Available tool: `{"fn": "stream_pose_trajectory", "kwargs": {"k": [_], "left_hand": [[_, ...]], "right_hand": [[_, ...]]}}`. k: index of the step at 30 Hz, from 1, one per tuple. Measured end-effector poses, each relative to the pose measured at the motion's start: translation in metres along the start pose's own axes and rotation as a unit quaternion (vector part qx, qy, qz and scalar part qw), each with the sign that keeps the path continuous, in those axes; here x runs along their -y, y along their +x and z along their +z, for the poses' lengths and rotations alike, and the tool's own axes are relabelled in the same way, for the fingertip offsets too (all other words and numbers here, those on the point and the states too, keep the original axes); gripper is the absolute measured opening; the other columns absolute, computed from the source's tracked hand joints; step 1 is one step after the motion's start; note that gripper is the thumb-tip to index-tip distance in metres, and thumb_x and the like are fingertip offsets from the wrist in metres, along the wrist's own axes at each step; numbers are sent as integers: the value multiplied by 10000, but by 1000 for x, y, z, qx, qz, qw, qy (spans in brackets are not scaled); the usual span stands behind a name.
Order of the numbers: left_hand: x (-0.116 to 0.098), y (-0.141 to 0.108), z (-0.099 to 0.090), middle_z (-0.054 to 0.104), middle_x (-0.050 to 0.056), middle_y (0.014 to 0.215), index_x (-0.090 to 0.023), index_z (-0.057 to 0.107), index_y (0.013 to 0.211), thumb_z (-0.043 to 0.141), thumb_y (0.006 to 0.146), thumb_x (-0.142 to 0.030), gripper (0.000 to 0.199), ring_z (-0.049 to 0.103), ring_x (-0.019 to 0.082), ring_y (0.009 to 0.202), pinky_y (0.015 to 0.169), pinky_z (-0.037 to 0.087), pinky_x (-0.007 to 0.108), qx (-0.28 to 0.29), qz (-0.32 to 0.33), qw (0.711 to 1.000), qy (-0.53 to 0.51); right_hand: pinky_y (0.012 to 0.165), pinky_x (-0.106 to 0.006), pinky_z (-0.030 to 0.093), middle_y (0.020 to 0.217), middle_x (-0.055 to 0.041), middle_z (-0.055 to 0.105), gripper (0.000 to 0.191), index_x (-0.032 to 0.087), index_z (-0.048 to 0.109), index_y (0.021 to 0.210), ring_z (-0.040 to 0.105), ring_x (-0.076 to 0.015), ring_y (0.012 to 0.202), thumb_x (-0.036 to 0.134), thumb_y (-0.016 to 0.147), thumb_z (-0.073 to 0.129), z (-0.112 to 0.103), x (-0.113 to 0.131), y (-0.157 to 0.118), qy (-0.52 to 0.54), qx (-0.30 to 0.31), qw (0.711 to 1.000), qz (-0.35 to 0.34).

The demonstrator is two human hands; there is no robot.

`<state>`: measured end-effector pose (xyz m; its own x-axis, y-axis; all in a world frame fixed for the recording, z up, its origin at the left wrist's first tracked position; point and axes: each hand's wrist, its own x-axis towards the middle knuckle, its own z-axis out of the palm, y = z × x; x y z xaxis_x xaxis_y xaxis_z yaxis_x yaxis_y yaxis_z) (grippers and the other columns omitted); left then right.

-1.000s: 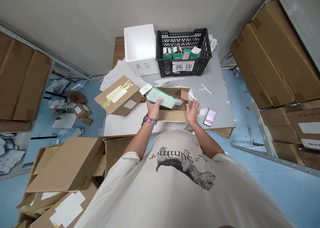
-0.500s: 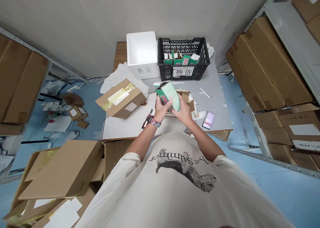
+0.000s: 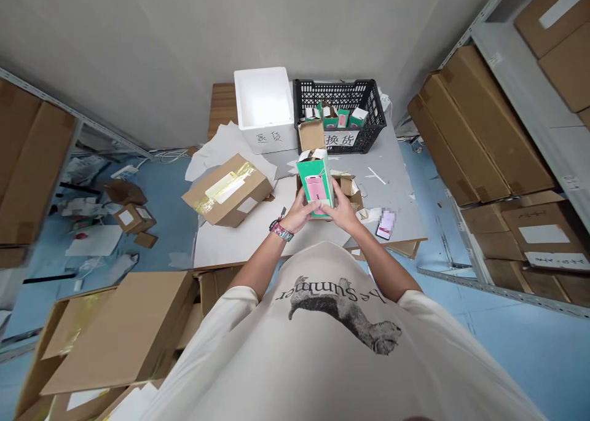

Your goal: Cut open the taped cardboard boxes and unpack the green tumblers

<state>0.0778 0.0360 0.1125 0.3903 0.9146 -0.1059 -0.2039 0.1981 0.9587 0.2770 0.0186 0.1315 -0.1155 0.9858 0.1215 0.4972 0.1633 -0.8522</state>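
You have room to the right, over the grey desk (image 3: 387,163), as far as the phone (image 3: 384,225). Going far, the black crate (image 3: 338,107) and white foam box (image 3: 265,114) block the way. Left, the taped carton (image 3: 225,190) stands in the path; straight ahead, the torn cardboard box (image 3: 351,190) sits just beyond the green box (image 3: 315,184).
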Motion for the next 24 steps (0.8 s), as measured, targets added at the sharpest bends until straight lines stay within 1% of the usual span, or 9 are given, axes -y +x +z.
{"fn": "stream_pose_trajectory", "kwargs": {"k": [3, 6, 8, 10, 12, 14, 16, 20, 24], "left_hand": [[1, 3, -5, 775, 139, 1544, -367, 546, 1709, 974, 842, -823, 1069, 811, 354, 1336, 1101, 723, 565, -18, 14, 1000, -15], [2, 5, -15, 744, 153, 1613, -329, 551, 1711, 1023, 838, -733, 1071, 781, 373, 1392, 1118, 714, 559, -12, 16, 1000, -20], [3, 4, -22, 735, 161, 1636, -306, 570, 1700, 1043, 832, -690, 1061, 759, 385, 1428, 1138, 703, 562, -5, 22, 1000, -16], [4, 2, -27, 728, 166, 1654, -293, 600, 1678, 1060, 821, -664, 1041, 739, 392, 1463, 1167, 689, 562, 4, 35, 999, -6], [5, 0, -32, 710, 168, 1683, -291, 618, 1669, 1062, 826, -647, 1017, 720, 396, 1494, 1181, 683, 565, 21, 39, 999, 4], [5, -2, -36, 685, 168, 1716, -299, 609, 1688, 1053, 842, -637, 1014, 714, 395, 1501, 1172, 689, 572, 40, 27, 999, 8], [6, -3, -40, 672, 170, 1732, -301, 596, 1707, 1041, 855, -644, 1020, 718, 394, 1490, 1169, 691, 581, 46, 22, 999, 11], [7, -1, -49, 679, 178, 1714, -282, 618, 1683, 1076, 818, -616, 1034, 698, 408, 1508, 1196, 667, 586, 35, 35, 998, 26], [11, 0, -56, 700, 170, 1661, -276, 649, 1631, 1127, 731, -620, 1076, 666, 409, 1540, 1235, 632, 564, -5, 28, 1000, 14]], "right_hand": [[1186, -551, 664, 1765, -207, 625, 1036, 257, 427, 1905, 668, -398, 1553, 737, 1049, 758, -9, 0, 1, 26, 29, 999, 35], [1151, -588, 674, 1658, -166, 695, 986, 342, 543, 1841, 713, -389, 1433, 800, 1005, 797, -18, 0, 5, 82, 12, 996, 39], [1163, -594, 669, 1628, -139, 714, 975, 387, 571, 1816, 732, -371, 1384, 829, 983, 818, -23, 3, 10, 128, -5, 991, 36], [1177, -597, 664, 1623, -127, 724, 997, 406, 573, 1809, 744, -366, 1367, 843, 956, 848, -27, 9, 15, 162, -12, 986, 33], [1180, -593, 665, 1638, -127, 719, 1032, 403, 566, 1808, 751, -371, 1373, 846, 931, 881, -28, 16, 21, 186, -12, 982, 30], [1173, -587, 671, 1648, -130, 714, 1063, 397, 556, 1806, 755, -374, 1381, 837, 906, 913, -28, 24, 25, 207, -9, 978, 27], [1161, -583, 679, 1639, -135, 720, 1084, 388, 547, 1797, 764, -372, 1375, 816, 884, 945, -26, 30, 28, 228, -6, 973, 28], [1160, -571, 685, 1592, -150, 749, 1076, 347, 572, 1723, 768, -374, 1386, 768, 831, 1004, -22, 34, 33, 251, -23, 967, 42], [1201, -576, 666, 1581, -159, 753, 1026, 320, 590, 1648, 742, -388, 1447, 758, 818, 1004, -19, 33, 36, 269, -73, 959, 53]]}}
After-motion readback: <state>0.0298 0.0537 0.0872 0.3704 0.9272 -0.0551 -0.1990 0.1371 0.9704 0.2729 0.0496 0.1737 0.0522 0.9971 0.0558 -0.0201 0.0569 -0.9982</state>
